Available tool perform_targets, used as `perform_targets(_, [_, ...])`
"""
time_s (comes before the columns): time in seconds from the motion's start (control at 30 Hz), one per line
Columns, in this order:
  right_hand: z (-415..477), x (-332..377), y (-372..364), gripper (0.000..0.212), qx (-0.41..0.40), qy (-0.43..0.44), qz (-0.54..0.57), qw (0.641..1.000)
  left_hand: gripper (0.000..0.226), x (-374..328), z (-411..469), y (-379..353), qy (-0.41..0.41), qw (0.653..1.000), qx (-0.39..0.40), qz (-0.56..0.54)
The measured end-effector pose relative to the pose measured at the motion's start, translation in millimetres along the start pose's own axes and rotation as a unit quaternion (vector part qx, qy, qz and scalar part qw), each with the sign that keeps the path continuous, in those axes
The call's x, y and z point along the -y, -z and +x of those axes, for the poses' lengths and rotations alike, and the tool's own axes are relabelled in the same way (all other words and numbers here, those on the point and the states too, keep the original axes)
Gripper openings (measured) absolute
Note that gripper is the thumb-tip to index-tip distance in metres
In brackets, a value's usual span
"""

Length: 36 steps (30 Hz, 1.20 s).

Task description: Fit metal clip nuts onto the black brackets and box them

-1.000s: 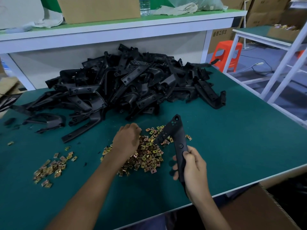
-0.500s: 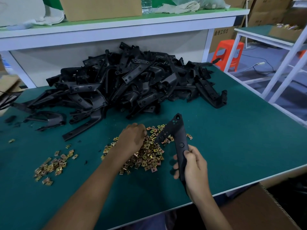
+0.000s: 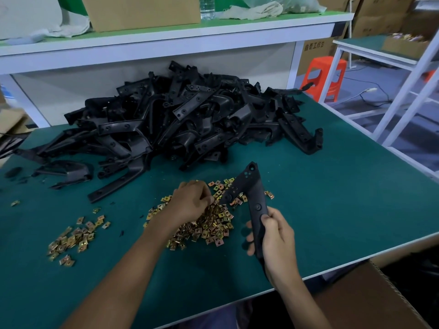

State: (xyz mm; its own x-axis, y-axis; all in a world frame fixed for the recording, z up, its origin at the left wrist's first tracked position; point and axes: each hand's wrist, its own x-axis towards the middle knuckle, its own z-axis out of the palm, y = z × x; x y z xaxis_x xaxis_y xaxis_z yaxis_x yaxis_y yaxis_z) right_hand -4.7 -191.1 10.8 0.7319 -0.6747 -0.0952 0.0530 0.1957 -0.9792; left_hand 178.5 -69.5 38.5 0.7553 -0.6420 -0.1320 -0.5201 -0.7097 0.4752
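Observation:
A big heap of black brackets (image 3: pixel 180 124) lies at the back of the green table (image 3: pixel 344 191). In front of it a pile of gold clip nuts (image 3: pixel 213 227) is spread out. My right hand (image 3: pixel 276 236) grips the lower arm of one V-shaped black bracket (image 3: pixel 251 193), whose other arm points down-left over the nuts. My left hand (image 3: pixel 191 201) rests on the nut pile with fingers curled down into it, beside that arm's tip. What the fingers hold is hidden.
A smaller scatter of clip nuts (image 3: pixel 76 236) lies to the left. An open cardboard box (image 3: pixel 370 298) stands below the table's front right edge. A shelf with a carton (image 3: pixel 142 10) runs behind; an orange stool (image 3: pixel 325 77) stands at the right.
My left hand has shifted slightly right and forward over the nut pile, closer to the bracket's tip. The right hand and its bracket have barely moved.

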Motion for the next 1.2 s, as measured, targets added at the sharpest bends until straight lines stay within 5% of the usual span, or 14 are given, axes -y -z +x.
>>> perform_targets(0.5, [1, -3, 3, 0.026, 0.000, 0.004, -0.010, 1.000, 0.009, 0, -10, 3, 0.030, 0.965, -0.053, -0.255])
perform_targets(0.6, [1, -4, 3, 0.027, 0.001, 0.005, -0.015, 1.000, 0.007, -1, -17, 9, 0.056, 0.922, -0.093, -0.371])
perform_targets(0.73, [0, -4, 2, 0.027, 0.007, 0.004, -0.018, 1.000, 0.019, -16, -37, 20, 0.080, 0.799, -0.082, -0.590])
perform_targets(0.8, [0, -4, 2, 0.027, 0.015, 0.001, -0.022, 1.000, 0.030, -24, -50, 23, 0.058, 0.766, -0.063, -0.637])
perform_targets(0.87, [0, -4, 3, 0.026, 0.028, 0.000, -0.027, 0.999, 0.027, -29, -61, 25, 0.037, 0.767, -0.058, -0.638])
perform_targets(1.03, [-2, -4, 4, 0.027, 0.056, -0.005, -0.039, 0.998, 0.011, -31, -75, 23, 0.010, 0.841, -0.071, -0.537])
perform_targets(1.2, [-3, -3, 2, 0.027, 0.067, -0.004, -0.038, 0.997, 0.019, -29, -80, 22, 0.001, 0.850, -0.067, -0.522])
